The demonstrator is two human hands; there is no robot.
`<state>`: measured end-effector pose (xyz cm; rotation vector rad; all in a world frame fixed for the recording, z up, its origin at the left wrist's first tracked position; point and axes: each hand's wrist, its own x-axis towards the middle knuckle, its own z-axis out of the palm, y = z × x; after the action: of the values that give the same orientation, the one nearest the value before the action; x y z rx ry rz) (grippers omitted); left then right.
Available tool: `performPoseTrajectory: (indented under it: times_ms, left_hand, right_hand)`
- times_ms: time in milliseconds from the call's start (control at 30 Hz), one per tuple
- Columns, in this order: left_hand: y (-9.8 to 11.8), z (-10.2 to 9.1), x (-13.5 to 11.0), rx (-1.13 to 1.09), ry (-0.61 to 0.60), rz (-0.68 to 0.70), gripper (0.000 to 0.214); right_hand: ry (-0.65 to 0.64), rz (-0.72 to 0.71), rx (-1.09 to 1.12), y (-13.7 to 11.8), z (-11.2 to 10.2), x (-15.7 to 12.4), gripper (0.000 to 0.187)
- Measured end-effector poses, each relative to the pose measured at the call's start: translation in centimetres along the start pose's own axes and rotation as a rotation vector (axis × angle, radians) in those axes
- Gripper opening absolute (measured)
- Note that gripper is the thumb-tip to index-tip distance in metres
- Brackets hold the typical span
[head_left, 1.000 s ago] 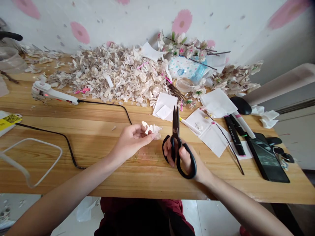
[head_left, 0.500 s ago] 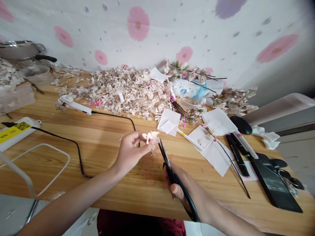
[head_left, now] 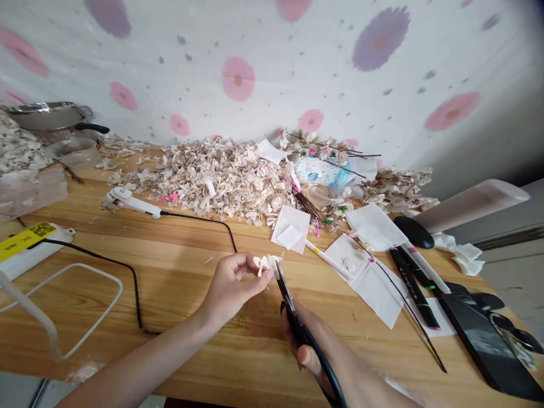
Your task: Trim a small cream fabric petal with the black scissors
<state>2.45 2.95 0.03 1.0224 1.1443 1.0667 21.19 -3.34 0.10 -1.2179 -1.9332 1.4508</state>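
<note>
My left hand [head_left: 232, 288] pinches a small crumpled cluster of pale petal material [head_left: 267, 264] between thumb and fingertips, above the wooden table. My right hand [head_left: 312, 354] grips black-handled scissors [head_left: 297, 326], seen almost edge-on. Their metal blade tip [head_left: 279, 277] lies right beside the cluster, and I cannot tell whether it touches. The finger loops are partly hidden by my right hand and cut off by the bottom of the picture.
A large heap of cut petals [head_left: 212, 181] lies behind my hands, near a white glue gun [head_left: 131, 205] with a black cord [head_left: 187, 222]. White paper sheets [head_left: 365, 277], black markers [head_left: 414, 289], a phone [head_left: 488, 345] and blossom sprigs [head_left: 327, 150] stand to the right.
The scissors have turned from upright to edge-on, blades pointing at the cluster. The whole view has tilted upward, showing more wall and less of the table's front edge.
</note>
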Motion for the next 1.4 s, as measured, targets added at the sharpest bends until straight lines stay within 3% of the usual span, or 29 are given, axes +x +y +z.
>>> performPoseTrajectory:
  times_ms: [233, 467, 733, 933, 1200, 1400]
  left_hand:
    - [0.0, 0.1, 0.1, -0.057, -0.011, -0.058, 0.025]
    - [-0.1, -0.1, 0.2, -0.079, -0.01, -0.11, 0.026]
    - [-0.1, 0.0, 0.1, -0.132, -0.014, -0.117, 0.026]
    - [-0.3, 0.0, 0.1, -0.149, -0.016, -0.132, 0.029]
    - [0.0, -0.4, 0.3, -0.075, -0.059, -0.111, 0.025]
    - [0.2, -0.8, 0.6, -0.066, -0.11, -0.118, 0.021]
  right_hand:
    - [-0.027, -0.004, 0.032, 1.2, 0.2, -0.4, 0.058]
    - [-0.02, -0.039, 0.094, 0.6, 0.2, 0.2, 0.065]
    - [-0.031, -0.005, 0.173, 1.4, 0.5, 0.1, 0.062]
    - [-0.032, -0.072, 0.192, 2.2, 0.6, 0.7, 0.065]
    - [-0.039, 0.053, 0.247, 1.4, 0.5, 0.2, 0.066]
    - [-0.026, 0.071, 0.225, 0.5, 0.1, 0.4, 0.067]
